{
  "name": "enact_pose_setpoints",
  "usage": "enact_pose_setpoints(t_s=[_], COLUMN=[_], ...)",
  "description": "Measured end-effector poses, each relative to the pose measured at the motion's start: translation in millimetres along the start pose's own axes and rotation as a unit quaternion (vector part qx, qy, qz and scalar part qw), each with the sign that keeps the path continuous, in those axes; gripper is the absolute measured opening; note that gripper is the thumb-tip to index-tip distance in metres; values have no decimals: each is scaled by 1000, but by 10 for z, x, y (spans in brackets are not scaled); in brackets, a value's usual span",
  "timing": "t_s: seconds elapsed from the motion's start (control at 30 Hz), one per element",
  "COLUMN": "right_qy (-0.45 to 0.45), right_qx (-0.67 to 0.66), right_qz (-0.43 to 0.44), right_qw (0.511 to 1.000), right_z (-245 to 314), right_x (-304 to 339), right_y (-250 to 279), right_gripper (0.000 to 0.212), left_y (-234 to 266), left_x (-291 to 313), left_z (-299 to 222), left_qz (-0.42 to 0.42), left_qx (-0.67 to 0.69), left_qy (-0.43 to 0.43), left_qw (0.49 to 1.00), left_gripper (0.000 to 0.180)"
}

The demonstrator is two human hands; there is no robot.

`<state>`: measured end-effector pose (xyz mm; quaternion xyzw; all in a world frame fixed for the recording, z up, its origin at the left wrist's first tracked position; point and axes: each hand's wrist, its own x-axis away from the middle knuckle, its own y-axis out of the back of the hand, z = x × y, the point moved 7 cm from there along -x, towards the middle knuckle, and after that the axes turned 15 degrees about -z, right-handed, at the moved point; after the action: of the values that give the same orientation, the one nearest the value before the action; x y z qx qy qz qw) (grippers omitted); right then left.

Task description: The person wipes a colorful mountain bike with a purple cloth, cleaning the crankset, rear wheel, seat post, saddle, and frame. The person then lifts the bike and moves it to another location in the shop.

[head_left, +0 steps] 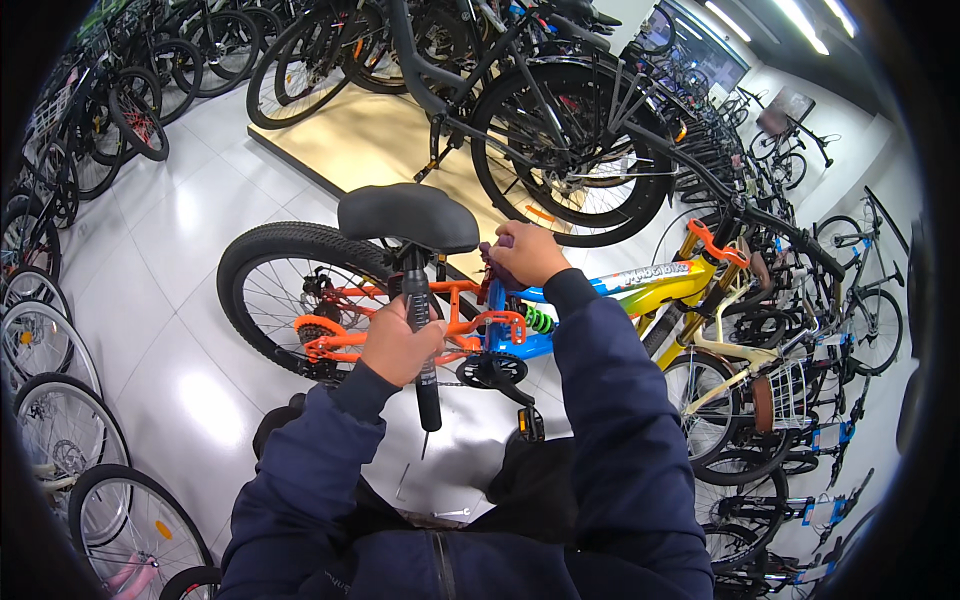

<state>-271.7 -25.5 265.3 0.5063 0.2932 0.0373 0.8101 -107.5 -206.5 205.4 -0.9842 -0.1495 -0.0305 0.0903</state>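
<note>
My left hand (397,342) is wrapped round a black seat post (428,400), which hangs down from a black saddle (408,215). The post is apart from the bike, its lower end pointing toward me. My right hand (532,254) grips a bunched dark purple cloth (498,262) at the top of the seat tube, where the blue and orange frame parts meet. This child's mountain bike has a yellow and multicolour top tube (655,282), a green shock spring (540,318), orange rear stays (345,340) and a black rear tyre (240,300). What the cloth covers is hidden.
On the tiled floor by my feet lie a thin hex key (403,480) and a small wrench (452,512). A large black bike (575,145) stands on a low wooden platform (350,150) ahead. A cream bike with a basket (785,400) is at right; several bikes line the left.
</note>
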Motion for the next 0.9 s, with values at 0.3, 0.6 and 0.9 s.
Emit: enact_pose_setpoints(t_s=[0.3, 0.6, 0.9], right_qy=[7, -307, 39], right_qx=[198, -419, -35], right_qz=[47, -42, 38], right_qw=[979, 854, 998], right_z=[447, -315, 45], right_x=[124, -206, 188], right_y=[-201, -30, -175], right_gripper=[17, 14, 33], left_y=[29, 77, 13], left_x=[9, 20, 1], left_z=[1, -66, -1], left_qz=[-4, -11, 11], left_qx=[-2, -47, -35], left_qy=[-4, -39, -13], left_qw=[1000, 998, 999], left_gripper=[13, 16, 15])
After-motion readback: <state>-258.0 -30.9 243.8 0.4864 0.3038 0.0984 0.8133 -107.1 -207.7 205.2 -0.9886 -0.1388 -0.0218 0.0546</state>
